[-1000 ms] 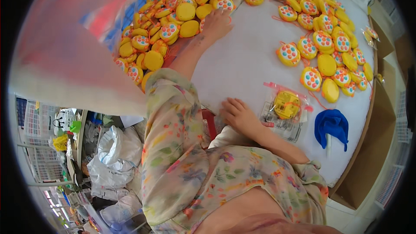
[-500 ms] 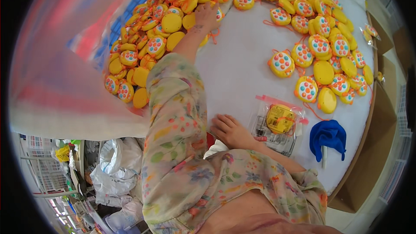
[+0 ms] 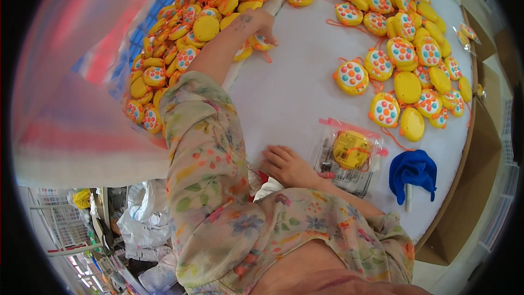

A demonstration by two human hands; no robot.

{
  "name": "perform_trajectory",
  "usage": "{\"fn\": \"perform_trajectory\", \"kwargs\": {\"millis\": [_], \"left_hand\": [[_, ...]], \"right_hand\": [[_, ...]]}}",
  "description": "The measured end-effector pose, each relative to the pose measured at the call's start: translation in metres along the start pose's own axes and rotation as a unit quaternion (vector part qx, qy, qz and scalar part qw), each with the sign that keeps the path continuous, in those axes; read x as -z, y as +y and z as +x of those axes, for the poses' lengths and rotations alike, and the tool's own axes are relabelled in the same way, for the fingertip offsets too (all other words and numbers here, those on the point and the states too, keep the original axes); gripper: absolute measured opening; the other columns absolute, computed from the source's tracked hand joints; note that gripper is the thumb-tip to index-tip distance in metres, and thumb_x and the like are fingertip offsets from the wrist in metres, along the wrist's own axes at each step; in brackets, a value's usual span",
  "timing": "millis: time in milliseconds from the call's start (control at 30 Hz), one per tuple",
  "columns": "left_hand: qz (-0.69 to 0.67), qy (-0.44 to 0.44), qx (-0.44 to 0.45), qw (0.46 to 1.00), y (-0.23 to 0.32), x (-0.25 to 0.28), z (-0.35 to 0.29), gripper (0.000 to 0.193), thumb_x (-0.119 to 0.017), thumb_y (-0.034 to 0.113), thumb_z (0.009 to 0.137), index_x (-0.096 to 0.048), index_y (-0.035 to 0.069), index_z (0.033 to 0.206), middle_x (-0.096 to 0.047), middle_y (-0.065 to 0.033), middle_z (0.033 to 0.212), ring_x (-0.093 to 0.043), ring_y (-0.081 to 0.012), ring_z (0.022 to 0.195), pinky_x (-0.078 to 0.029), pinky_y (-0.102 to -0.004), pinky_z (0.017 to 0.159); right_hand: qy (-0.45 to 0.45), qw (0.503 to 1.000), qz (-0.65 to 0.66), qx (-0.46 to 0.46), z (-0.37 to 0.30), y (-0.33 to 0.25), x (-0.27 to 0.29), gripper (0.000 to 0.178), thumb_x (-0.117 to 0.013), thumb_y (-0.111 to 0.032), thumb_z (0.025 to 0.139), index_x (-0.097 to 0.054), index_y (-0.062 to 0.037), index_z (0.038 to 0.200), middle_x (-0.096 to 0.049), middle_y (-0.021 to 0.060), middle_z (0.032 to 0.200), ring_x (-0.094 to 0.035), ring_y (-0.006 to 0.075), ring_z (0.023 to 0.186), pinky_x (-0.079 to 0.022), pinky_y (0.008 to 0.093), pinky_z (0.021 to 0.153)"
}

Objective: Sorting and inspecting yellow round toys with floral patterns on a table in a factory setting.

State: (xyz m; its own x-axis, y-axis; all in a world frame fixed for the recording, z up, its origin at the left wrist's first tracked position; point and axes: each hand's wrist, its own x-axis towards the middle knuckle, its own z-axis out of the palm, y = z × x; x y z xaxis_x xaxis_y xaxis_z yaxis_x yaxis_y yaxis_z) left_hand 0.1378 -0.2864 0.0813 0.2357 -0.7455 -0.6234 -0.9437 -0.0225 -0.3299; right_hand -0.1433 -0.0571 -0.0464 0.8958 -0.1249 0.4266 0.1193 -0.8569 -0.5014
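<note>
At the right edge of a large heap of yellow oval toys [image 3: 206, 28], my left hand [image 3: 263, 23] reaches in from the left, its fingers curled down over a yellow toy with a dotted white face [image 3: 260, 42]. An orange cord hangs from that toy, and part of it is hidden under the hand. Another yellow toy [image 3: 243, 52] lies just beside it. My right hand [image 3: 290, 167] rests palm down near the table's front edge, fingers stretched and holding nothing. Close to it lies a clear bag with a yellow toy inside [image 3: 351, 149], over a printed sheet.
More yellow toys [image 3: 406, 87] are spread over the right side of the white table [image 3: 295, 87], some face up, some face down. A blue cloth piece on a white stick [image 3: 412, 177] lies front right. Cardboard boxes [image 3: 453, 229] stand beyond the right edge; white plastic bags [image 3: 143, 221] sit lower left.
My left hand has turned from reaching into the heap to curling down over a toy at its edge. The right hand keeps its place. The whole view has shifted slightly.
</note>
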Motion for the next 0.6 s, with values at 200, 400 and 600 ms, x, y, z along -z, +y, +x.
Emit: {"fn": "perform_trajectory", "kwargs": {"millis": [200, 400, 600], "left_hand": [[-0.092, 0.089, -0.085, 0.988, 0.002, 0.001, 0.066, 0.057, -0.069, 0.044, 0.073, -0.059, 0.005, 0.112, -0.061, -0.0147, 0.109, -0.059, -0.0291, 0.100, -0.048, -0.0369, 0.083], [-0.250, 0.383, 0.024, 0.889, 0.031, 0.017, 0.111, 0.068, -0.067, 0.042, 0.075, -0.046, 0.003, 0.125, -0.048, -0.0183, 0.126, -0.051, -0.0311, 0.114, -0.046, -0.0418, 0.089], [-0.249, 0.483, 0.025, 0.839, 0.042, 0.004, 0.152, 0.057, -0.069, 0.040, 0.073, -0.050, 0.004, 0.113, -0.051, -0.0163, 0.120, -0.047, -0.0308, 0.117, -0.044, -0.0413, 0.091]], "right_hand": [[0.014, 1.000, 0.002, 0.022, -0.002, 0.000, -0.004, 0.033, -0.056, -0.017, 0.074, -0.058, -0.0023, 0.105, -0.051, 0.0128, 0.120, -0.043, 0.0287, 0.120, -0.035, 0.0414, 0.102], [0.021, 1.000, 0.015, 0.011, 0.001, 0.005, -0.001, 0.032, -0.062, -0.014, 0.072, -0.060, -0.0028, 0.102, -0.055, 0.0101, 0.113, -0.048, 0.0266, 0.117, -0.040, 0.0383, 0.098], [0.025, 0.999, 0.024, 0.009, 0.001, 0.009, -0.005, 0.028, -0.064, -0.016, 0.071, -0.061, -0.0028, 0.097, -0.056, 0.0095, 0.105, -0.048, 0.0274, 0.114, -0.039, 0.0394, 0.098]]}}
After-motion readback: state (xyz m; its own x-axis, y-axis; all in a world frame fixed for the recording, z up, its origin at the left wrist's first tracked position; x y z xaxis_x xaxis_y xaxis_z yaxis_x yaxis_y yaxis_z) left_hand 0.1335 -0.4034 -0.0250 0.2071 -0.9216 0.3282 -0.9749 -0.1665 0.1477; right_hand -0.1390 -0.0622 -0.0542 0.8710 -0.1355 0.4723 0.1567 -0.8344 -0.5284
